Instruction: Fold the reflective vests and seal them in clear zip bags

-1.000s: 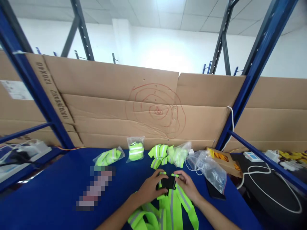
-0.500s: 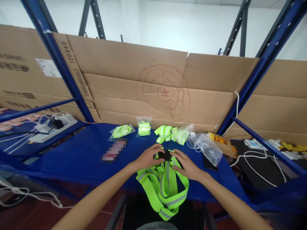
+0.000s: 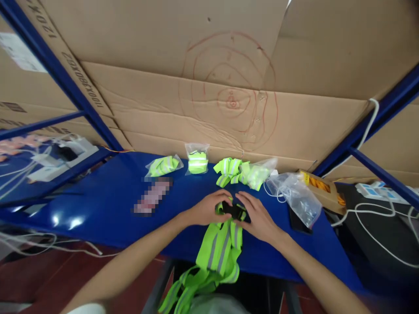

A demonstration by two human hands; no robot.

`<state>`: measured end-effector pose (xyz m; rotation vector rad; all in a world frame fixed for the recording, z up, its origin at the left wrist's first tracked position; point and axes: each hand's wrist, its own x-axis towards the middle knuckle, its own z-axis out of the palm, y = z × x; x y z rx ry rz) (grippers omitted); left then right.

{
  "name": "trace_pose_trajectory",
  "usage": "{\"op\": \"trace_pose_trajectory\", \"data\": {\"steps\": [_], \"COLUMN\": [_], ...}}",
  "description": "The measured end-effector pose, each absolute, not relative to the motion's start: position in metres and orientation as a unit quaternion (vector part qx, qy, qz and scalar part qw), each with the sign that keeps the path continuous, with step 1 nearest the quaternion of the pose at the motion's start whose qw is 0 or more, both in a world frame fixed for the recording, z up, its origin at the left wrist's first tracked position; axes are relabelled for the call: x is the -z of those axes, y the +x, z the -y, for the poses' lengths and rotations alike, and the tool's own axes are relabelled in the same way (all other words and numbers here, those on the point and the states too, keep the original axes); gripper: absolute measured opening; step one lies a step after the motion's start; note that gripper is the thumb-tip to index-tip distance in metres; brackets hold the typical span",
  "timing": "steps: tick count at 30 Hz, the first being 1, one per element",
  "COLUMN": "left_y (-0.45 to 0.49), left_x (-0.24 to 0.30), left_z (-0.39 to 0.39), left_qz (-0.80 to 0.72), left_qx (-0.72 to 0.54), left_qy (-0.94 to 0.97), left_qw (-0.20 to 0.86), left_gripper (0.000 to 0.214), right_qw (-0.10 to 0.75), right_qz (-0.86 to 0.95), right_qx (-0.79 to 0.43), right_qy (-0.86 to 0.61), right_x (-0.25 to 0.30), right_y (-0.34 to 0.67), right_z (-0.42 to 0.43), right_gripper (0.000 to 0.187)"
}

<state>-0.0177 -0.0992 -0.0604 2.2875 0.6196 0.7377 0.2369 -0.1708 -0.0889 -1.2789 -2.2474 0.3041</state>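
Note:
A neon yellow-green reflective strap (image 3: 218,250) with grey stripes runs from the front of the table down over my lap. At its upper end, between my hands, sits a black piece (image 3: 231,210) that looks like a buckle, partly covered by fingers. My left hand (image 3: 209,209) is closed, its thumb and fingers pinching the strap on the left of the black piece. On the other side my right hand (image 3: 258,216) curls its fingers and thumb about the strap's right part. The exact fingertip contact is hidden.
Bagged reflective straps (image 3: 197,161) and a loose strap (image 3: 227,170) lie along the cardboard wall (image 3: 157,104). A pixelated pink item (image 3: 152,197) rests at left. To the right are a clear plastic bag (image 3: 303,196), a dark flat object (image 3: 298,221) and a cardboard box (image 3: 334,196). Blue posts flank the table.
The view has tilted down and closer. The looped strap has slid down and left, its lower part now hanging over my lap. Both hands stay at the black piece.

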Motion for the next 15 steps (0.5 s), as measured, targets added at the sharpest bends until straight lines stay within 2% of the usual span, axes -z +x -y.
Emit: {"op": "trace_pose_trajectory", "data": {"steps": [3,7,13,15], "left_y": [-0.004,0.006,0.012,0.011], "left_x": [0.068,0.078,0.094,0.102], "left_z": [0.076,0.069,0.087,0.090], "left_qz": [-0.213,-0.232,-0.244,-0.243], "left_qx": [-0.276,-0.307,-0.334,-0.326], "left_qy": [0.856,0.805,0.775,0.772], "left_qw": [0.383,0.453,0.478,0.488], "left_gripper": [0.026,0.024,0.022,0.022], "right_qw": [0.213,0.216,0.224,0.226], "right_qz": [0.839,0.809,0.796,0.785], "right_qx": [-0.171,-0.226,-0.235,-0.265], "right_qy": [-0.470,-0.498,-0.511,-0.513], "right_x": [0.087,0.093,0.105,0.112], "right_y": [0.246,0.247,0.235,0.235], "right_z": [0.145,0.135,0.150,0.152], "right_gripper": [0.089,0.091,0.063,0.061]}}
